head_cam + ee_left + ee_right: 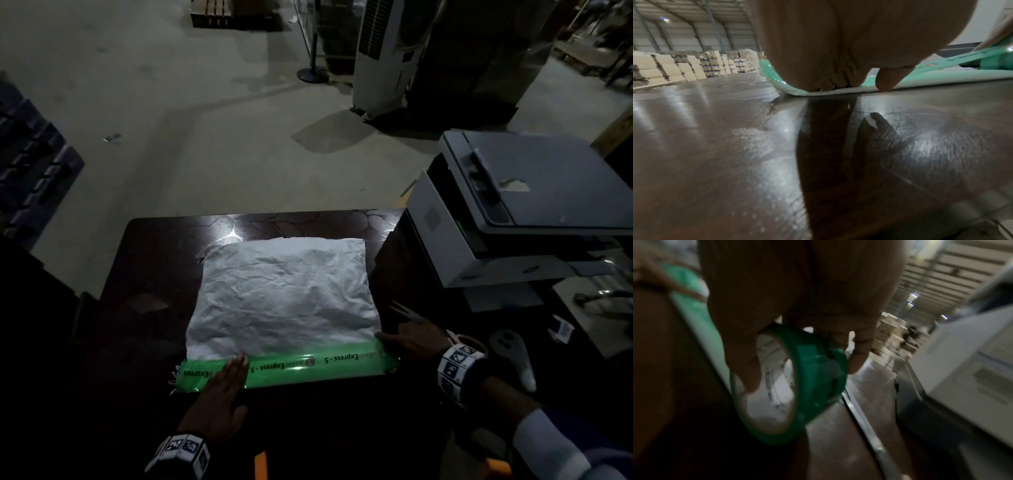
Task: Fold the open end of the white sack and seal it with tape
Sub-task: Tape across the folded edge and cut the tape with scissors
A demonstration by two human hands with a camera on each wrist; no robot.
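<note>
The white sack (284,294) lies flat on the dark table (144,274). A strip of green printed tape (308,365) runs along its near folded edge. My left hand (233,373) lies flat, fingers straight, pressing the left part of the strip; the left wrist view shows the tape (920,76) under that hand (838,48). My right hand (407,337) sits at the strip's right end. In the right wrist view its fingers (861,344) and thumb grip the green tape roll (809,369); the head view hides the roll under the hand.
Scissors (407,311) lie on the table just behind my right hand. A grey printer (531,205) stands at the right, close to the sack. A white handheld device (513,356) lies right of my right wrist. Concrete floor beyond the table.
</note>
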